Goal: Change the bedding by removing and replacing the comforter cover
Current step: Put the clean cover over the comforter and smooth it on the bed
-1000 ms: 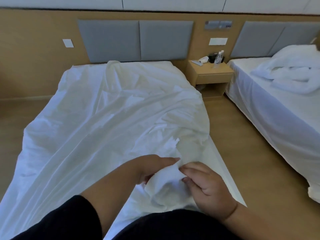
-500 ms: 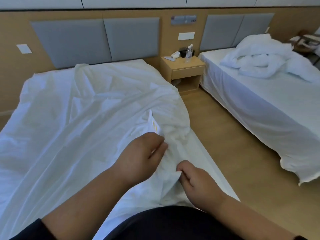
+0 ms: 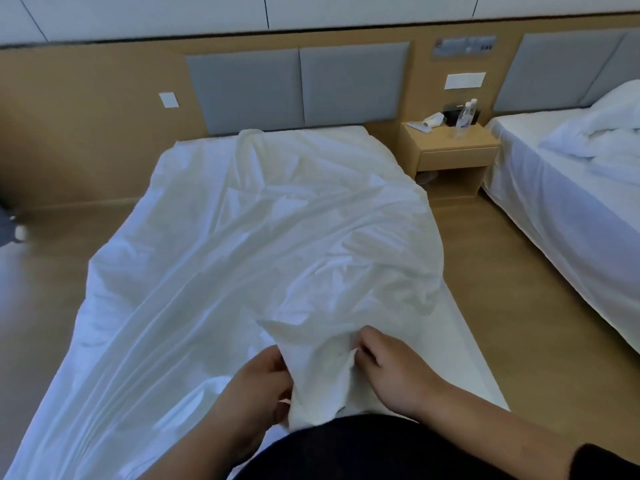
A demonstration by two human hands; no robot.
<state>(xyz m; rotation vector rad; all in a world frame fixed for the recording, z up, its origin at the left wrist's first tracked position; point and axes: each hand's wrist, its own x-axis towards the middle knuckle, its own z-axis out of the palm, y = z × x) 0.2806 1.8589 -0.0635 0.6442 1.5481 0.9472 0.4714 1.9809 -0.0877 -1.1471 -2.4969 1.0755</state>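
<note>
While both hands (image 3: pixel 256 386) pinch cover (image 3: pixel 322 368).

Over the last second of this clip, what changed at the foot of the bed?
The left hand, half a second ago raised on the cover beside a small tag, dropped to the near corner and now pinches it from the left. The right hand kept its grip on that corner's right edge. The tag is no longer visible. The cover stayed spread over the bed; the nightstand items are unmoved.
</note>
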